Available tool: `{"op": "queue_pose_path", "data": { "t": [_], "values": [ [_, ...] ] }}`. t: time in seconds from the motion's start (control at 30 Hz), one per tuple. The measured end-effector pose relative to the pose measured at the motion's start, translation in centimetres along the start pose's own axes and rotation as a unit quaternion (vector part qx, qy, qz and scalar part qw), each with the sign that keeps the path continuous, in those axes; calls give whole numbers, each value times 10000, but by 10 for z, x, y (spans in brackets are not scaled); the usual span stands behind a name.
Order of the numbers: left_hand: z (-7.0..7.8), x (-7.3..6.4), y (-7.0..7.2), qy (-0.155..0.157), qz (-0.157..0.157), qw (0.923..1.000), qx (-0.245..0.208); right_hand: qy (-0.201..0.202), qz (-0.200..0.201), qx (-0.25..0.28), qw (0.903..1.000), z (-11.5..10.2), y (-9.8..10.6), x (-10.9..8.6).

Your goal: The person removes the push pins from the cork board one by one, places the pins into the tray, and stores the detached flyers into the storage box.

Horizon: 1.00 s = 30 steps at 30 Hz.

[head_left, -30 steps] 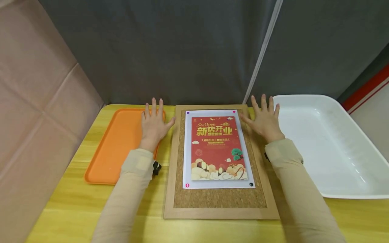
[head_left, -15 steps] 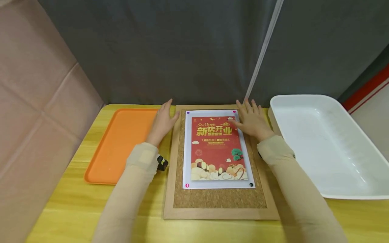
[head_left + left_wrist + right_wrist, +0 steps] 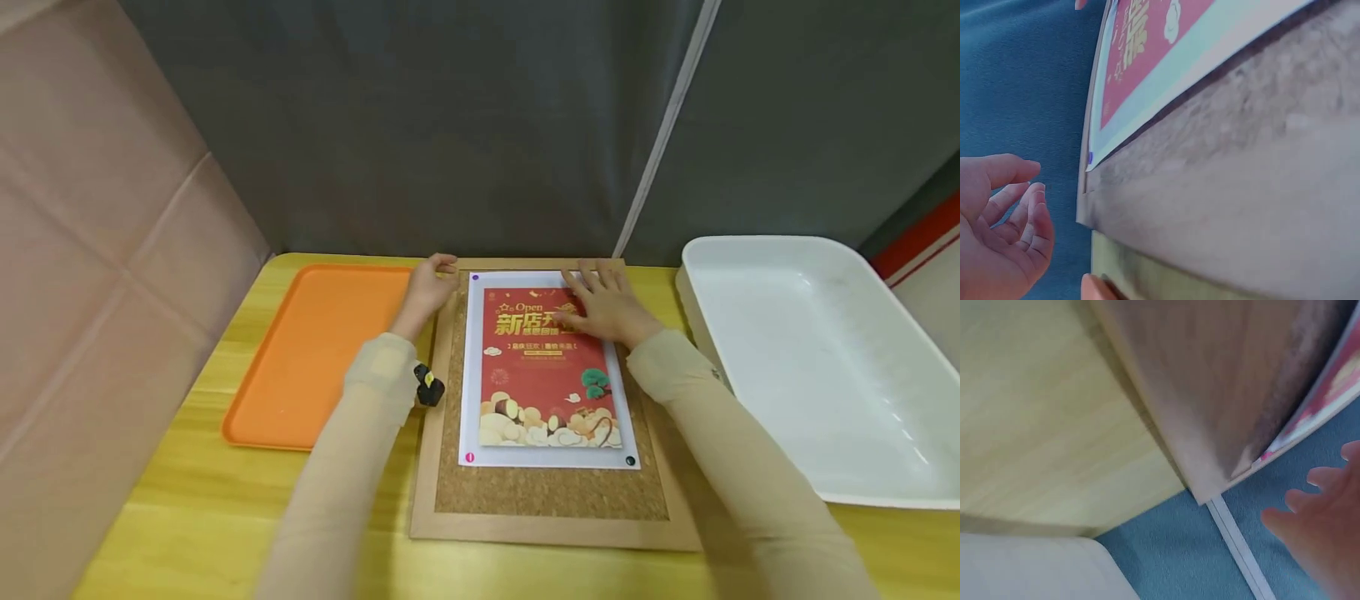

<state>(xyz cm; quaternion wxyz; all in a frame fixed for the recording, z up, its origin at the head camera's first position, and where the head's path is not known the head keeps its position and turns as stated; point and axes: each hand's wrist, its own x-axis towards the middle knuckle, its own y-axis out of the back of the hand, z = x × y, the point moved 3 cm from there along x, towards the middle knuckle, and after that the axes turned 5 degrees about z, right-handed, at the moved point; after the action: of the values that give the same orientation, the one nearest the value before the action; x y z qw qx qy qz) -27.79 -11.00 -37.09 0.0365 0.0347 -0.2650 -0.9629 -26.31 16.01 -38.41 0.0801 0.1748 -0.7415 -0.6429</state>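
Observation:
A red poster [image 3: 543, 375] with gold lettering lies on a white sheet [image 3: 471, 375] on a wood-framed corkboard [image 3: 551, 492]. Pins mark the sheet's corners: purple [image 3: 476, 277], pink [image 3: 470, 457] and dark [image 3: 630, 460]. In the head view the right hand covers the upper right corner. My left hand [image 3: 431, 287] is by the board's upper left corner, fingers loosely bent. The left wrist view shows that hand [image 3: 1004, 231] holding nothing, a gap between thumb and fingers. My right hand [image 3: 609, 310] is spread over the poster's upper right; contact cannot be told.
An orange tray [image 3: 315, 367] lies left of the board on the yellow wooden table [image 3: 180, 517]. To the right stands a large white basin [image 3: 817, 367]. A dark curtain [image 3: 420, 125] hangs behind the table, and a pinkish padded wall [image 3: 97, 250] rises at the left.
Both hands have moved inward: the left from above the tray to the board's corner, its fingers bending; the right from beside the basin onto the poster's upper right. The head view has shifted slightly.

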Motion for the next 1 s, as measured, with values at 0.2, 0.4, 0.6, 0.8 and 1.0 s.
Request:
{"op": "queue_pose_path", "data": {
  "t": [0.2, 0.4, 0.6, 0.8, 1.0],
  "values": [
    [-1, 3, -13, 134, -15, 9996, -259, -152, -329, -31, 9993, 2, -8, -3],
    [-1, 7, -26, 105, 10, 9986, -518, -248, -461, 185, 9985, 6, -16, -6],
    [-4, 16, -38, -63, 3, 9998, -190, -312, -498, 313, 9978, 12, -23, -6],
    [-7, 19, -42, -116, 1, 9996, 250, -324, -463, 307, 9979, 14, -28, -8],
    [-6, 18, -43, -265, -94, 9969, 734, -367, -403, 376, 9978, 14, -29, -11]
  ]
}}
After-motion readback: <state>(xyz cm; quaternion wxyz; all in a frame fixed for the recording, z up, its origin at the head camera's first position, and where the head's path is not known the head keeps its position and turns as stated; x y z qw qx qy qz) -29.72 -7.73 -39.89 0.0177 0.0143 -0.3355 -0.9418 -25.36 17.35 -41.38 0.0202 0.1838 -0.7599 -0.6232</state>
